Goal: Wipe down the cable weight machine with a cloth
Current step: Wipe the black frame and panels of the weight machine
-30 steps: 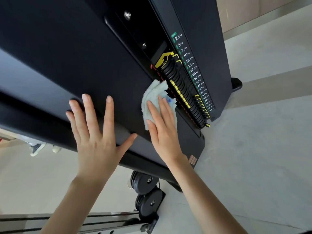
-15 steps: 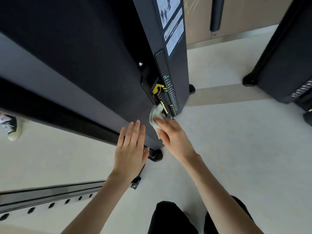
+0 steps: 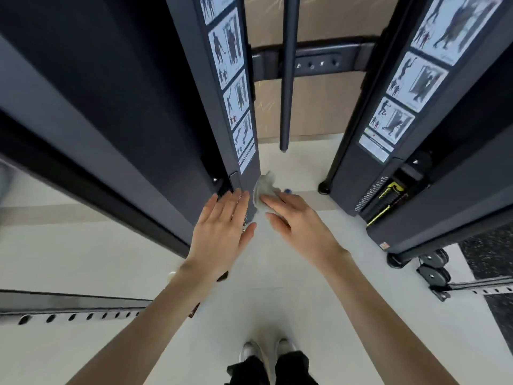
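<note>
The black left tower of the cable weight machine (image 3: 155,112) rises in front of me, with exercise stickers down its inner face. My left hand (image 3: 222,232) lies flat with straight fingers against the tower's lower front. My right hand (image 3: 299,226) presses a pale crumpled cloth (image 3: 263,187) against the tower's inner edge, fingers straight over the cloth. The weight stack on this tower is hidden behind my hands.
The machine's right tower (image 3: 416,151) stands at the right, its yellow-marked weight stack (image 3: 388,198) showing. A black hanging bar (image 3: 287,79) and crossbeam (image 3: 313,62) lie between the towers. Perforated steel rails (image 3: 69,309) run along the pale floor. My shoes (image 3: 266,354) are below.
My view has pulled back and up, so both towers now show. Both hands have slid from the side panel to the tower's inner edge; the cloth stays under my right hand.
</note>
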Available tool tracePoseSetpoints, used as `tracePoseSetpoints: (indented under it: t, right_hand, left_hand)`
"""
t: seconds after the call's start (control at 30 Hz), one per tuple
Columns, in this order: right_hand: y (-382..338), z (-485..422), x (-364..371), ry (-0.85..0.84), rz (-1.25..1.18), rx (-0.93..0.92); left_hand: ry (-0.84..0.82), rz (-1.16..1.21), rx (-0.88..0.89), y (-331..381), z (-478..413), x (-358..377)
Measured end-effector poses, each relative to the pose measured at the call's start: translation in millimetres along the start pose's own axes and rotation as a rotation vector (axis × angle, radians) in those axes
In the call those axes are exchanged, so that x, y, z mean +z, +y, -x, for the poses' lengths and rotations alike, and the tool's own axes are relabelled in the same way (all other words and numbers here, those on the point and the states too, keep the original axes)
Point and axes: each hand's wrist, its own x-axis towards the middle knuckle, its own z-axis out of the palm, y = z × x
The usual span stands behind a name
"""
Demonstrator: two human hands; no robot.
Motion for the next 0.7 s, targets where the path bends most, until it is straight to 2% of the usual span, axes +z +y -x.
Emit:
tracePoseSetpoints:
  t: [0.23, 0.47, 0.7]
  right_hand:
    - [-35.8, -32.9, -101.3, 0.247, 0.109, -0.165]
    - [-39.9, -70.7, -151.4, 0.245, 0.070, -0.225]
    - [-24.4, -127.9, -166.6, 0.268, 0.080, -0.286]
  left_hand:
    - [0.204, -0.034, 0.023, 6.6, -60.2, -87.9]
    - [0.360, -0.109, 0.012, -6.1, -102.0, -123.2]
    - [0.403, -0.179, 0.001, -30.8, -152.3, -118.3]
